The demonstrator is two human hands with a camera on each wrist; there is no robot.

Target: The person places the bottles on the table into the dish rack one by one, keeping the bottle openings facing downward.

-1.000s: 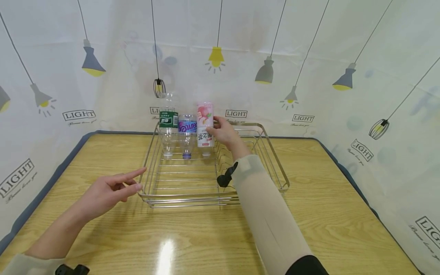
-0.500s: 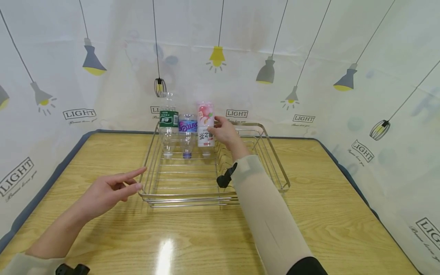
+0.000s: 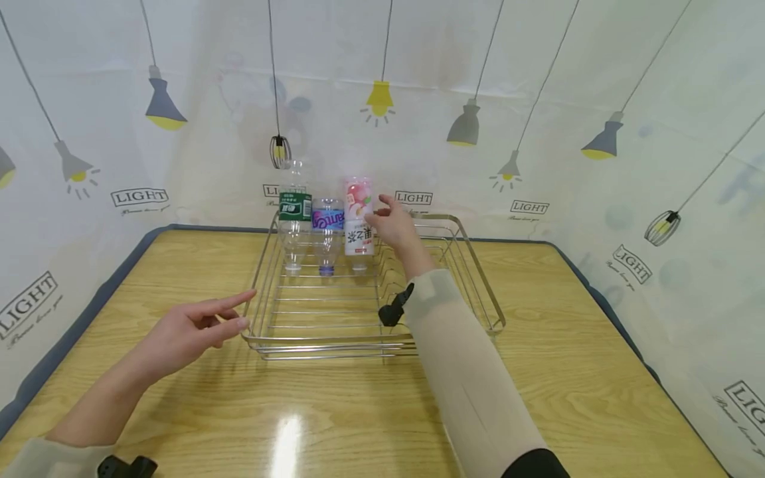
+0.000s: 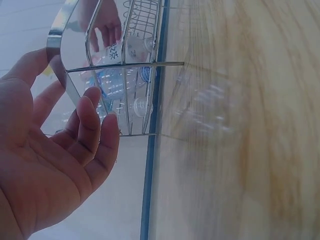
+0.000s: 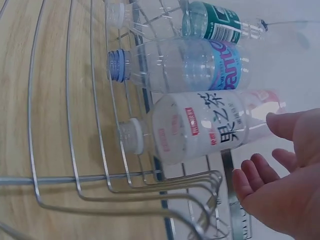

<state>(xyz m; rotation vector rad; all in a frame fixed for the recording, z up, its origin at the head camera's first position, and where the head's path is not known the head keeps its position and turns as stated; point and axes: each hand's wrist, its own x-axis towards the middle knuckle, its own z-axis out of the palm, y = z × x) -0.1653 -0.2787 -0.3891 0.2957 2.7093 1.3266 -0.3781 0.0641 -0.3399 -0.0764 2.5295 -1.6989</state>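
Observation:
A wire dish rack (image 3: 335,340) stands on the table. Three clear plastic bottles lean caps-down along its back: a green-labelled one (image 3: 295,206), a smaller purple-and-blue-labelled one (image 3: 327,219), and a pink-and-white-labelled one (image 3: 358,232). My right hand (image 3: 396,229) is beside the pink-and-white bottle, thumb and fingers spread apart. In the right wrist view, its thumb is close to that bottle's base end; contact is unclear. My left hand (image 3: 185,335) is at the rack's front left corner. Its thumb and extended index finger touch the rim, the other fingers loosely bent.
Behind the wooden table (image 3: 335,411) hangs a white cloth (image 3: 335,40) printed with lamps. Bent wire dividers (image 3: 391,275) run through the rack's middle. A black wrist camera (image 3: 394,307) on the right sleeve overlaps the dividers.
My right hand has let go of the pink-and-white bottle; its fingers have spread and drawn slightly to the right. The bottles and my left hand have stayed in place.

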